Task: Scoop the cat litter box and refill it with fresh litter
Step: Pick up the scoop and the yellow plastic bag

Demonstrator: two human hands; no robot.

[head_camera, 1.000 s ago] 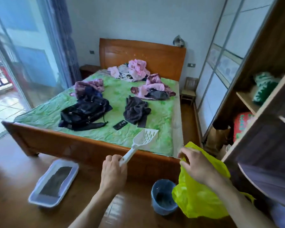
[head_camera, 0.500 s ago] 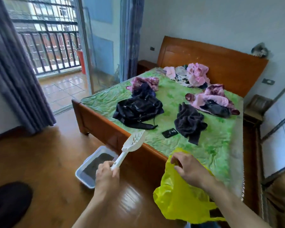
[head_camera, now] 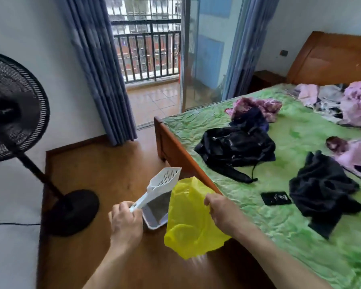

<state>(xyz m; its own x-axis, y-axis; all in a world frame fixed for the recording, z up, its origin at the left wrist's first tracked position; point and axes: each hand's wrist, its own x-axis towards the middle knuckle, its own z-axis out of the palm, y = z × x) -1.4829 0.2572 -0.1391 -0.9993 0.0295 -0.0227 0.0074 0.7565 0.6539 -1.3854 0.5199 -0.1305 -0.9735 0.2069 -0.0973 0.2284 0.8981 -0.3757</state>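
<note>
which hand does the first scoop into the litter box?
Left. The left hand already holds the scoop by its handle, above the litter box on the floor. The right hand is busy pinching the yellow bag, likely for waste.

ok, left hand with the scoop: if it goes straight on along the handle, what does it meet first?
Probably nothing soon: the left hand aims the scoop up and forward, above the litter box, toward the bed's footboard. Depth is unclear.

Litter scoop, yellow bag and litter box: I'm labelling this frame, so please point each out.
litter scoop [head_camera: 165, 182], head view, on the slotted white head.
yellow bag [head_camera: 188, 217], head view, on its hanging middle.
litter box [head_camera: 154, 221], head view, on its pale near rim.
</note>
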